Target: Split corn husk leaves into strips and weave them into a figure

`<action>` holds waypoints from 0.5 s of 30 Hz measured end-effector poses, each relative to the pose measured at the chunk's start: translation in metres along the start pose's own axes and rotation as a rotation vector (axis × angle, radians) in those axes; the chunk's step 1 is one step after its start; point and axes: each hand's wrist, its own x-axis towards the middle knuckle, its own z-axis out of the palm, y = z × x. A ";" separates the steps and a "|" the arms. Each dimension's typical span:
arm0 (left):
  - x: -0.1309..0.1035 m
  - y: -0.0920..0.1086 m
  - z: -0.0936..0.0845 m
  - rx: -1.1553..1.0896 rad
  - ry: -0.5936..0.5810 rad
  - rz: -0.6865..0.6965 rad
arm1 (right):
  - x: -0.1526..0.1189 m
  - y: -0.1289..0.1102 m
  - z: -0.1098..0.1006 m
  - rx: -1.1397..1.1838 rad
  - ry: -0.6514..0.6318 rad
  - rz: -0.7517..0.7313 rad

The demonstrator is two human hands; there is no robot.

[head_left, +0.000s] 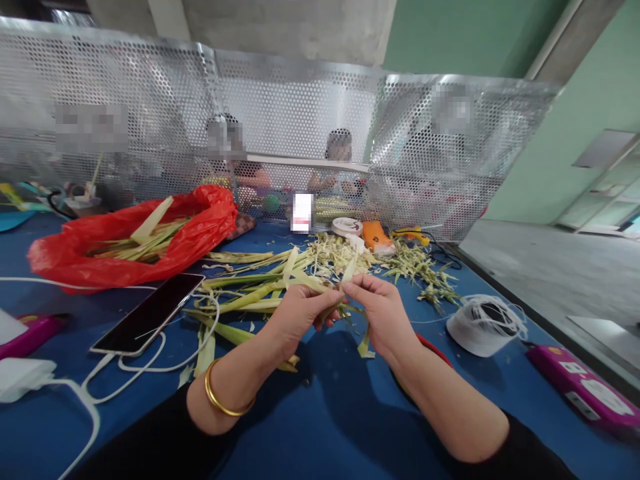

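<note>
My left hand [305, 312], with a gold bangle on its wrist, pinches a pale green husk strip [350, 267] over the middle of the blue table [320, 427]. Touching it from the right, my right hand [377, 307] has its fingers closed on the same strip. A leafy end [365, 343] hangs below the right fingers. Long green stalks and husks [250, 297] lie to the left of my hands. Behind them is a heap of short pale cut pieces [330, 253], with thin green scraps [425, 267] to its right.
A red plastic bag [210, 213] of husks and a phone [150, 313] with white cables lie left. A spool of white cord [480, 327] and a magenta box [583, 383] are right. Tape [347, 227] and an orange packet [376, 237] lie behind. People sit beyond a perforated screen [300, 100].
</note>
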 end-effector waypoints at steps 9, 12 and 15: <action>0.000 0.006 -0.002 -0.076 0.092 -0.017 | 0.001 -0.009 -0.008 -0.586 0.172 -0.483; 0.002 0.010 -0.006 -0.122 0.168 0.020 | -0.005 -0.014 -0.007 -0.742 0.174 -0.747; 0.002 0.011 -0.007 -0.166 0.239 0.062 | -0.010 -0.006 0.000 -0.742 -0.026 -0.604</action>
